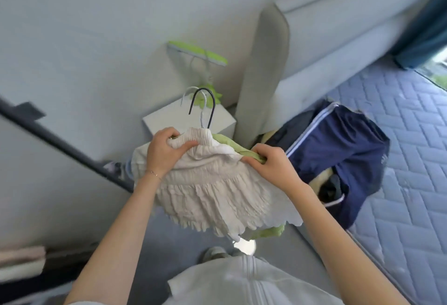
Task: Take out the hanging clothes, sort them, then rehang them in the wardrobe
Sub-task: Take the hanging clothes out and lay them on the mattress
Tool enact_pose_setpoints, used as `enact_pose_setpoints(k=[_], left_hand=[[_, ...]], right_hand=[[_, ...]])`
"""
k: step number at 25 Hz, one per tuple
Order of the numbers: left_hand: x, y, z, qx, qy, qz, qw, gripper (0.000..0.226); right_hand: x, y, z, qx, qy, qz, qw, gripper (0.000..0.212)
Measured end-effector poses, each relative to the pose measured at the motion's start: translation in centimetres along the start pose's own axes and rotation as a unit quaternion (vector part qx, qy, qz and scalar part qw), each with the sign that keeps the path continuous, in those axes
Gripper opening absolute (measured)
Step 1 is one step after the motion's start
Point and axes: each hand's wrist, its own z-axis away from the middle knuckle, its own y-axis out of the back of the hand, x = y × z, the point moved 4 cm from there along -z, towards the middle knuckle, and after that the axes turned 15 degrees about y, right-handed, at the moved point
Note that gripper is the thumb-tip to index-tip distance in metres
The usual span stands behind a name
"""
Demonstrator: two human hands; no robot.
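A cream ruffled garment (pixel 212 191) hangs in front of me, over a light green garment (pixel 229 143) that peeks out at its top right and lower edge. A dark hanger hook (pixel 205 104) and a white hanger hook (pixel 193 94) rise side by side above them. My left hand (pixel 164 152) grips the gathered top of the cream garment. My right hand (pixel 271 162) pinches the green fabric at the right shoulder. A navy garment with white stripes (pixel 338 154) lies heaped on the bed.
A bed with a blue quilted mattress (pixel 399 171) and grey headboard (pixel 263 67) stands on the right. A white cube nightstand (pixel 191 118) holds a green lamp (pixel 198 53). A dark rail (pixel 55 140) crosses the left. Folded cloth (pixel 19 263) lies at lower left.
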Motion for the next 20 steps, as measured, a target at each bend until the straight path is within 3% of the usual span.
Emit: enact_pose_setpoints(k=[9,20], left_hand=[[10.3,-17.2,-4.5,-0.187,-0.082,-0.007,0.979,0.062],[24.6,-38.6,-4.6,-0.26,-0.121,-0.02,0.958,0.059]], right_hand=[[7.8,9.0,8.1,0.141,-0.173,0.044,0.974,0.028],[21.4,22.6,15.2,0.264,-0.29,0.048,0.919,0.035]])
